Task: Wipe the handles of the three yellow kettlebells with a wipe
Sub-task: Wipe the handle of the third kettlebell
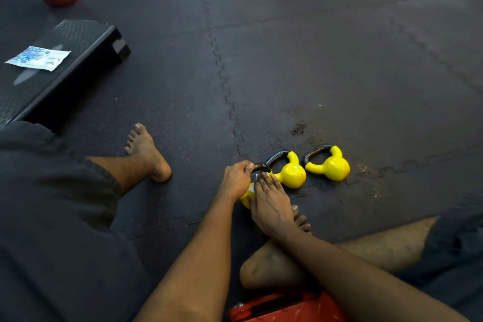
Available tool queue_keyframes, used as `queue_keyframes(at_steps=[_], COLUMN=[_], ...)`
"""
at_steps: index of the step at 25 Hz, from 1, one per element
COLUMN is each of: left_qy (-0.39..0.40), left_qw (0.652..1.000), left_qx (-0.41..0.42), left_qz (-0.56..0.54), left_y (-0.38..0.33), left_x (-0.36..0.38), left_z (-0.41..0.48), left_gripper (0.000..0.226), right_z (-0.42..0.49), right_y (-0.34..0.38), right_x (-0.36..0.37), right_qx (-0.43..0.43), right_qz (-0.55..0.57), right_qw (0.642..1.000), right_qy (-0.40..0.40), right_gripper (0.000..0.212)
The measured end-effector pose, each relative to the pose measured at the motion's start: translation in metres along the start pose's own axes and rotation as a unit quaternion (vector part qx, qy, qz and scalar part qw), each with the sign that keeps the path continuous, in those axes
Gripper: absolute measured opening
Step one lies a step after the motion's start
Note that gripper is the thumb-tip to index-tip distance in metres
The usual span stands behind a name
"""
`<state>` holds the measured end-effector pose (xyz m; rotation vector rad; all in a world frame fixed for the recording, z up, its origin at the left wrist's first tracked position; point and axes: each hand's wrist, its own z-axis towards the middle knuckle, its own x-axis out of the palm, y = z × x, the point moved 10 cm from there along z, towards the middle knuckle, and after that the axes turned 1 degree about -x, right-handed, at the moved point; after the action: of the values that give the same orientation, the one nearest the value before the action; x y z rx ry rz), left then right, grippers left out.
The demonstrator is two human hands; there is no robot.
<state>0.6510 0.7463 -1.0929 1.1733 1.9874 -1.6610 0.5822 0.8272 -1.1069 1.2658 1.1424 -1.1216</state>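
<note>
Three kettlebells [291, 175] lie tipped, handles [275, 156] pointing away and left

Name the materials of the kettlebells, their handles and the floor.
The kettlebells wear glossy yellow coating, probably vinyl or enamel over metal: bright highlights. Their handles look like dark, smooth steel. The floor seems matte speckled rubber or foam tiles, with jigsaw seams.

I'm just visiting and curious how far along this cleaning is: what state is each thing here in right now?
Nearest kettlebell: on its side, handle held by the left hand grip.
Wipe: pressed onto that kettlebell under the right hand grip, fingers straight.
Middle kettlebell: on its side, no hand on it.
Far kettlebell: on its side, no hand on it.
Wipe packet: lying flat on the black step.
</note>
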Motion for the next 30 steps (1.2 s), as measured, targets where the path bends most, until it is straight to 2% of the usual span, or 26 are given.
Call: queue_keyframes(at_steps=[8,13,15,18,21,23,25,27,30], left_qy=[-0.039,-0.034,-0.032,-0.025,-0.005,0.014,0.039,0.058,0.047], left_qw=[0.999,0.998,0.999,0.999,0.999,0.999,0.999,0.998,0.998], left_qx=[-0.032,-0.043,-0.039,-0.031,-0.024,-0.015,0.003,0.021,0.03], left_qz=[-0.006,-0.014,-0.013,-0.026,-0.044,-0.047,-0.034,-0.026,-0.03], left_y=[0.027,0.027,0.028,0.028,0.024,0.02,0.014,0.008,0.005], left_x=[-0.013,-0.012,-0.012,-0.011,-0.009,-0.007,-0.004,-0.001,-0.001], left_z=[0.002,0.003,0.003,0.001,-0.003,-0.006,-0.009,-0.01,-0.01], left_gripper=[0.032,0.033,0.033,0.031,0.031,0.031,0.03,0.028,0.025], right_z=[-0.012,-0.011,-0.01,-0.005,0.004,0.013,0.02,0.025,0.024], right_y=[0.005,0.0,-0.004,-0.018,-0.04,-0.054,-0.055,-0.055,-0.056], right_x=[0.017,0.025,0.03,0.036,0.045,0.049,0.042,0.029,0.026], right_qx=[0.03,0.06,0.09,0.165,0.243,0.262,0.246,0.225,0.219], right_qz=[0.219,0.311,0.36,0.459,0.595,0.662,0.704,0.707,0.678], right_qw=[0.974,0.946,0.924,0.867,0.762,0.701,0.665,0.67,0.701], right_qy=[0.056,0.071,0.088,0.104,0.077,0.043,0.036,0.029,0.017], right_gripper=[0.086,0.09,0.091,0.084,0.06,0.036,0.024,0.02,0.025])
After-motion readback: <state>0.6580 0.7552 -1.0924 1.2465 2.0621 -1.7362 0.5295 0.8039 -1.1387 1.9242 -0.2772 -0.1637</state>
